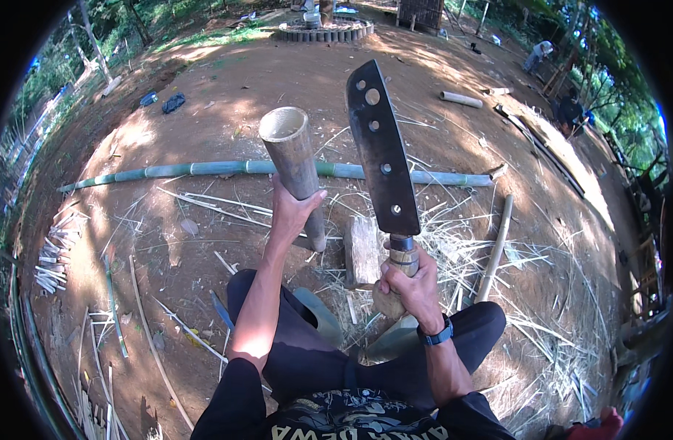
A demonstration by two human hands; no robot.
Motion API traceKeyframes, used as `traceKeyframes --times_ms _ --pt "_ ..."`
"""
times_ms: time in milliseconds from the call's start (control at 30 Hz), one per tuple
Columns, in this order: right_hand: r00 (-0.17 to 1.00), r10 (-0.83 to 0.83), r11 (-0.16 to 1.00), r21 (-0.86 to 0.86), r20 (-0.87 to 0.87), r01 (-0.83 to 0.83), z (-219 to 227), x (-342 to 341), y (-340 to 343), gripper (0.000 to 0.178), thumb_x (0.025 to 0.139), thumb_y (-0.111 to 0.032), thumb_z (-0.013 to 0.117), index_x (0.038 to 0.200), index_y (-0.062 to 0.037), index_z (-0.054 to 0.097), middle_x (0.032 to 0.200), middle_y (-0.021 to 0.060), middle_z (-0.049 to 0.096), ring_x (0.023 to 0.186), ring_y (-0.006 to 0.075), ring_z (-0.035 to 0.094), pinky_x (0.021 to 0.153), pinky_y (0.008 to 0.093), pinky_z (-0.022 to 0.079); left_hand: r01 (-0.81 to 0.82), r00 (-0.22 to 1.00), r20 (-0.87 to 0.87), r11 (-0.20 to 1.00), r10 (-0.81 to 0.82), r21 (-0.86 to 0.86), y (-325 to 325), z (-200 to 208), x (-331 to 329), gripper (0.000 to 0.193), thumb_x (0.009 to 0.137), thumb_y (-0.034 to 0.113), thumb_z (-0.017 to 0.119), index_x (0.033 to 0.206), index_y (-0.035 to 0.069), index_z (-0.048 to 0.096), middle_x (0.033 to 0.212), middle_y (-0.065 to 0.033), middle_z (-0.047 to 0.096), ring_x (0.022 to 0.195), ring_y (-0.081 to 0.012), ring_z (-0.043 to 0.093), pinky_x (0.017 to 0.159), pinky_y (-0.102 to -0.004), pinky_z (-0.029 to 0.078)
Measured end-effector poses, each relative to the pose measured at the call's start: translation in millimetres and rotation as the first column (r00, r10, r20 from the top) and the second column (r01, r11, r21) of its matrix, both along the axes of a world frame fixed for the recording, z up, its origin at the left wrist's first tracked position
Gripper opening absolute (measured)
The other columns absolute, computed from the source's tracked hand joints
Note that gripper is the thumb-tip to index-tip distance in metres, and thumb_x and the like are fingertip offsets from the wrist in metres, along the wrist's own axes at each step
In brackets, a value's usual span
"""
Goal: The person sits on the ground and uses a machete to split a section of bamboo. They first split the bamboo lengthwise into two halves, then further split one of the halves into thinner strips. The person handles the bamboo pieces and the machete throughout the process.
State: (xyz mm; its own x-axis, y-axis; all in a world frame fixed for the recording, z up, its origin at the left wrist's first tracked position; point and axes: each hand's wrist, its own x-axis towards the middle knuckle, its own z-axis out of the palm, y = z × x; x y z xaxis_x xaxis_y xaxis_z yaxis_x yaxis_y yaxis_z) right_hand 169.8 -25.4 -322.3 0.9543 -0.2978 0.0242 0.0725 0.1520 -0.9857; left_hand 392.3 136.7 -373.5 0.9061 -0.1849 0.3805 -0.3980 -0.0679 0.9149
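My left hand (294,213) is wrapped around a dry brown bamboo tube (291,161), tilted with its hollow end up and toward the far side. In my right hand (413,286) is a broad dark machete (380,150) with several round holes along its blade, pointing up. Its wooden handle (404,257) sits in my closed fingers. Between the two hands, a squared wooden block (362,253) lies on the ground in front of my crossed legs. The blade and the tube are apart from each other.
A long green bamboo pole (226,168) lies across the dirt beyond my hands. Split strips and shavings (454,242) litter the right side. A stack of short pieces (58,253) lies far left. Another person (538,55) bends over at the far right.
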Motion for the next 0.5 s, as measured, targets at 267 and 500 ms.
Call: traceKeyframes --times_ms 267,500 --pt "0.996 -0.011 0.954 -0.299 0.093 0.038 41.7 11.7 13.1 0.038 0.083 -0.007 0.071 0.116 0.0034 0.055 0.080 0.0055 0.066 0.070 0.0092 0.061 0.063 0.0269 0.050 0.221 0.973 -0.065 0.975 -0.220 0.013 2.8 -7.1 -0.4 0.063 0.077 0.009 0.079 0.128 -0.001 0.043 0.112 -0.0127 0.060 0.103 -0.0214 0.060 0.093 -0.0373 0.049" --pt "0.988 0.004 0.864 -0.497 0.156 0.075 76.7 22.0 18.1 0.048 0.083 -0.010 0.073 0.124 0.0022 0.051 0.078 0.0116 0.067 0.067 0.0149 0.065 0.062 0.0307 0.052 0.270 0.959 -0.076 0.962 -0.273 -0.039 4.5 -9.2 0.8 0.065 0.074 0.011 0.079 0.127 0.000 0.043 0.110 -0.0110 0.059 0.102 -0.0205 0.059 0.093 -0.0375 0.049"
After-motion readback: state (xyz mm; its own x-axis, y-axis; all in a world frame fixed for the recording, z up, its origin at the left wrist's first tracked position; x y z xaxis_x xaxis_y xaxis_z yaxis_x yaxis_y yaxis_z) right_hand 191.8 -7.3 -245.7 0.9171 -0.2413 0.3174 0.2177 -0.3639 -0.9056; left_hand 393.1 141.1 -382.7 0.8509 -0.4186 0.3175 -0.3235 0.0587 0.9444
